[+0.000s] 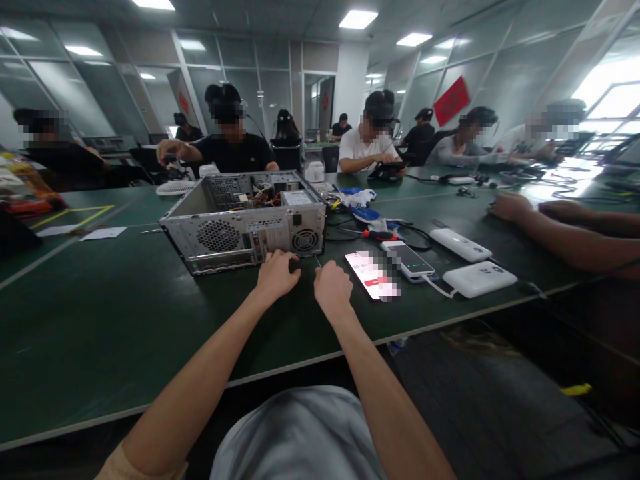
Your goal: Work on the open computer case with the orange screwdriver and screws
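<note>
An open metal computer case point(240, 233) lies on the green table, with its rear panel of vents and ports facing me. Against the lower part of that panel rests my left hand point(277, 275), its fingers bent and its thumb apart, holding nothing visible. My right hand point(333, 287) is closed just right of it, near the case's lower right corner. A thin, shiny tip rises from its fingers; what it belongs to is hidden in the fist. Cables and a silver power supply point(297, 198) show inside the case.
Right of my right hand lie a lit phone point(370, 275), a power bank with a display point(409, 260), two white devices point(463, 245), a red-black screwdriver point(383, 235), cables and blue-white gloves point(370, 217). Another person's arms point(565, 233) rest at right. People sit across the table point(125, 300).
</note>
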`<state>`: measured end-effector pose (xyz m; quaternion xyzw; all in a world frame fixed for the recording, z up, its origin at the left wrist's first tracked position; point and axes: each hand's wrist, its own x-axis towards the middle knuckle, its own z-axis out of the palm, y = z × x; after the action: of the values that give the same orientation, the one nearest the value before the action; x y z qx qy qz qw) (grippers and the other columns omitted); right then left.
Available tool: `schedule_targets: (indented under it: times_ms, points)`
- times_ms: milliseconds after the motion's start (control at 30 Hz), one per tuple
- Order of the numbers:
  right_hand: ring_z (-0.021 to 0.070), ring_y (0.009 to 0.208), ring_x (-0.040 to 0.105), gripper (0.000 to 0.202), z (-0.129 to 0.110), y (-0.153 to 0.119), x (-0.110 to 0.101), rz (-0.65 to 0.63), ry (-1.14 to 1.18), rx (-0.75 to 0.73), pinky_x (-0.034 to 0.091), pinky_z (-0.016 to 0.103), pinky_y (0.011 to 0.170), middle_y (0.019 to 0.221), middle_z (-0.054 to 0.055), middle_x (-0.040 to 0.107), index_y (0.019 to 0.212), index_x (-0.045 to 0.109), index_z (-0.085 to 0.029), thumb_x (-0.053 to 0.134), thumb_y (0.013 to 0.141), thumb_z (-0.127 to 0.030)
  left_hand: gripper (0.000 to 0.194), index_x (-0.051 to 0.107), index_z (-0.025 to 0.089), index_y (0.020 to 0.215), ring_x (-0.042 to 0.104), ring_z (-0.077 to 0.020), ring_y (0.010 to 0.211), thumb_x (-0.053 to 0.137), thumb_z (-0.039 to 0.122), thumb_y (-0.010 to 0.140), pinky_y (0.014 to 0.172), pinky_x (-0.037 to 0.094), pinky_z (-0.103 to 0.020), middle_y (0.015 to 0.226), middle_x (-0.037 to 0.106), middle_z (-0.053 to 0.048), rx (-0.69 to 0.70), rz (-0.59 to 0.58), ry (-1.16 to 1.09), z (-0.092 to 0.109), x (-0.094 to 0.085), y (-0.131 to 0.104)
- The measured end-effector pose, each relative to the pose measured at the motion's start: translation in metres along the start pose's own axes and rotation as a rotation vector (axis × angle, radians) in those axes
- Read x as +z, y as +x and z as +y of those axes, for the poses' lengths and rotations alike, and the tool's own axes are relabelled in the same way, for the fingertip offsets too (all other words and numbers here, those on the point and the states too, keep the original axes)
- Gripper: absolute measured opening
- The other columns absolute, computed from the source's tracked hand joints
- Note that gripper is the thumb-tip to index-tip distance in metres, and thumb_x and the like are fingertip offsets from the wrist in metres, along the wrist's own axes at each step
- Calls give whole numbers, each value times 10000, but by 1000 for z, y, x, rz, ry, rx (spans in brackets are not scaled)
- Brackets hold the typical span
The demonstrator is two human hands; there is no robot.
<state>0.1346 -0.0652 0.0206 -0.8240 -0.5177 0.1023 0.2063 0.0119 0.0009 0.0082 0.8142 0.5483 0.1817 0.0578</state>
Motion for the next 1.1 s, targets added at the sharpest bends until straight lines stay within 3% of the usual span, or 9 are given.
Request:
schedule_targets:
  times_ms: [267,767,867,967,1100]
  points:
    - [301,1102,660,291,-1,2,2,4,2,7,510,397,884,1172,229,660,1163,584,-112,424,995,-288,388,624,238,1244,506,-276,1194,587,179,862,1007,448,-427,1243,622,-82,177,125,-53,14,11,-4]
    - [306,1088,662,280,7,13,2,-52,148,56,500,418,894,1129,163,688,1070,630,-179,427,962,-339,274,718,251,1113,500,-275,1192,517,246,926,990,421,-445,1228,664,-77,265,-46,-13,17,11,-5]
    - [306,1055,669,270,6,11,4,-34,166,46,495,431,890,1091,159,691,1134,567,-181,453,935,-323,279,713,234,1113,500,-273,1189,525,232,907,990,419,-441,1229,671,-79,291,-60,-19,17,11,-7]
    - [303,1005,678,399,5,9,5,10,201,31,490,443,886,1039,144,693,1256,438,-182,510,891,-325,318,709,230,1115,497,-275,1194,569,183,833,990,411,-443,1226,677,-75,331,-61,-34,15,12,-10]
    - [302,1002,672,429,6,7,3,-1,233,14,483,434,877,1055,141,682,1259,386,-194,512,857,-275,365,702,213,1120,518,-291,1166,656,290,765,991,398,-451,1223,689,-83,392,-73,-89,13,10,-11]
